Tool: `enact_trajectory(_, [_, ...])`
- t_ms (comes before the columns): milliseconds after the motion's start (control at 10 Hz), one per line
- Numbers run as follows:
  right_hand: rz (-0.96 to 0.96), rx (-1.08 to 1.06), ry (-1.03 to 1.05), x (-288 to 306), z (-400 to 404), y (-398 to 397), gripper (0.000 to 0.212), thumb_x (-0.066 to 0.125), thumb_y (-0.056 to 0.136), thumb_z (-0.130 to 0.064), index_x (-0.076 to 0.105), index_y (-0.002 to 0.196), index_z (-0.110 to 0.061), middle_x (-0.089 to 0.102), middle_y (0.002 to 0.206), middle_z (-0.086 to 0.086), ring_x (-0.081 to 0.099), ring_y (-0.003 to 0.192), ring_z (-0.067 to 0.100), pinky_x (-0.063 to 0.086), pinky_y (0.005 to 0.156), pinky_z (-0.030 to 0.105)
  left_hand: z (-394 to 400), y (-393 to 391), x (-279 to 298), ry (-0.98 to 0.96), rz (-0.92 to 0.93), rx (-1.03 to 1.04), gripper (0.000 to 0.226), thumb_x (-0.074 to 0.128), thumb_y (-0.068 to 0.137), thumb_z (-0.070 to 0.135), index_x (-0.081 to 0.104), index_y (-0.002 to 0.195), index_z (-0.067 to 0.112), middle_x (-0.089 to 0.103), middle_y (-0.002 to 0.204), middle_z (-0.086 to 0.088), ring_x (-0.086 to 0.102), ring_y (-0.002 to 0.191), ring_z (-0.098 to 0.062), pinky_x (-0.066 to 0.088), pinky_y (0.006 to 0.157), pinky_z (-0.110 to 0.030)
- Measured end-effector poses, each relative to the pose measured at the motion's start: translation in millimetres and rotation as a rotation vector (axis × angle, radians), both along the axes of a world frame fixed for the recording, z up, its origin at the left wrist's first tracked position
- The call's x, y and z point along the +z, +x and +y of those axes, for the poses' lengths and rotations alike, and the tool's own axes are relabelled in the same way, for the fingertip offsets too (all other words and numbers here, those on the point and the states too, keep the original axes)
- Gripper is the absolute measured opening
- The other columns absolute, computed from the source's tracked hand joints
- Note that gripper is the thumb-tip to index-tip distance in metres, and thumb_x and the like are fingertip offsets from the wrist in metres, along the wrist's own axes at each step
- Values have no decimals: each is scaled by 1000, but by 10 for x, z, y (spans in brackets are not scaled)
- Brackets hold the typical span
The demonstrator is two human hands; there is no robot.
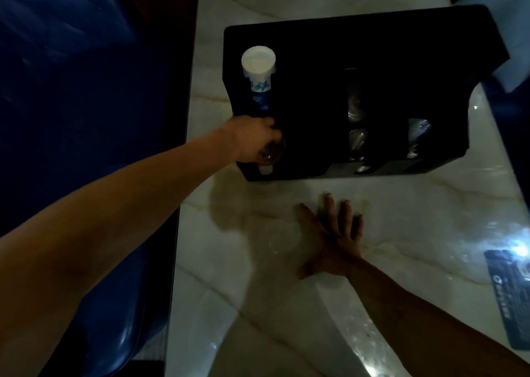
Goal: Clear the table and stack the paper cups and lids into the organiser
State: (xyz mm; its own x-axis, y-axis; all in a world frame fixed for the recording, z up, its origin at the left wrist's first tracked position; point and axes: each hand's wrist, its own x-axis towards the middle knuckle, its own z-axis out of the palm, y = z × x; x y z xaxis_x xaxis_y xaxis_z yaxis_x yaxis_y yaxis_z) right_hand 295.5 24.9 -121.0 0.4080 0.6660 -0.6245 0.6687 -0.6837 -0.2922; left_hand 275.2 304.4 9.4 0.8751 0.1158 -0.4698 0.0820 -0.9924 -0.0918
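Observation:
A black organiser (372,38) stands on the marble table (401,210). A stack of white paper cups with blue print (259,67) rises from its left slot. My left hand (252,141) is at the front of that slot, shut on a clear plastic lid (272,150). Clear lids (357,141) sit in the middle slot and more clear plastic (417,138) in the right one. My right hand (335,239) lies flat on the table in front of the organiser, fingers spread, holding nothing. A faint clear lid (279,237) lies on the table just left of it.
A blue printed card (509,293) lies at the table's right edge. A dark blue chair (86,118) stands to the left of the table. A pale blue object (504,32) is at the top right, behind the organiser. The scene is dim.

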Motion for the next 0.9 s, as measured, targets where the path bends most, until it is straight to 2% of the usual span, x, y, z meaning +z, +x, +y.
enact_trajectory(300, [-31,0,15,-37,-23,5,147,76,26,-77,-23,134,-64,-54,142,-8,-57,123,28,-40,93,53,-50,-41,-44,-11,-5,27,44,63,90,32,54,130,17,52,127,-10,61,106,-33,50,80,-41])
enact_trajectory(500, [-18,10,-3,-25,-9,1,147,74,27,-78,-26,134,-63,-56,140,-7,-56,123,31,-34,98,59,-45,-83,-2,-96,-55,52,46,59,92,33,54,133,12,52,128,-13,60,108,-34,52,84,-42])
enact_trajectory(600, [-39,22,18,16,-23,-1,142,75,36,-77,-26,134,-63,-56,141,-5,-53,126,33,-32,101,59,-107,-167,-1,-85,-88,90,50,60,91,33,51,136,15,50,131,-12,58,111,-33,53,86,-44])
enact_trajectory(700, [-52,3,50,95,-3,-9,130,77,49,-70,-17,139,-62,-46,149,-4,-42,135,36,-24,106,59,-110,-241,13,-94,-151,172,52,61,90,31,48,138,16,47,135,-12,54,115,-35,52,88,-47])
enact_trajectory(800, [-122,-77,189,190,-53,-5,87,67,75,-61,17,146,-51,-8,163,-4,-8,148,31,1,118,55,-281,-485,-50,-163,-364,297,45,60,90,24,53,132,11,47,136,-13,52,117,-35,52,88,-46])
enact_trajectory(900, [-119,-201,315,236,-102,25,51,60,88,-48,47,136,-41,30,157,-3,26,142,26,28,114,46,-441,-651,-90,-278,-547,470,37,60,89,21,58,124,10,52,132,-12,55,114,-32,53,86,-45])
